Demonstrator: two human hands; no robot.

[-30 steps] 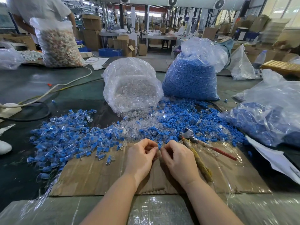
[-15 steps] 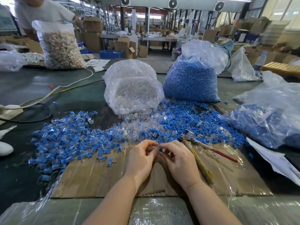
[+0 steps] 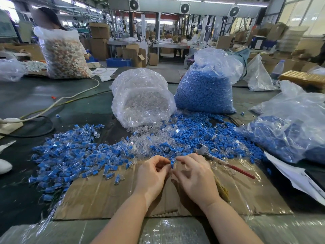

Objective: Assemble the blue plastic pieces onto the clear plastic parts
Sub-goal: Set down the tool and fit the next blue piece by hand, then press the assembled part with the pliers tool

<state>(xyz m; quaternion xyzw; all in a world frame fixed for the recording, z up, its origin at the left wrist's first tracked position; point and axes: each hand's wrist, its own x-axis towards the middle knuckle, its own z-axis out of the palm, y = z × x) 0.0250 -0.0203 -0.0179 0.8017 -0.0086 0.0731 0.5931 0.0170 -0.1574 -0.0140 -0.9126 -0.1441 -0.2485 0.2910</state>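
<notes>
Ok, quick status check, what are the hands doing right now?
Left hand and right hand both pinching one blue piece over the cardboard. Pliers beside right hand, clear.

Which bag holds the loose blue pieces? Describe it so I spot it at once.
Start at the sheet of cardboard under the hands, then look straight back across the table. Two bags stand side by side: the right one is packed with solid blue pieces, while its left neighbour holds only clear parts.

Blue piece point(image 3: 172, 162): small, pinched between both hands' fingertips.
Loose blue pieces point(image 3: 197, 127): heaped by their bag.
Clear parts point(image 3: 151, 141): scattered mid-table.
Assembled pile point(image 3: 70, 155): spread left.
</notes>
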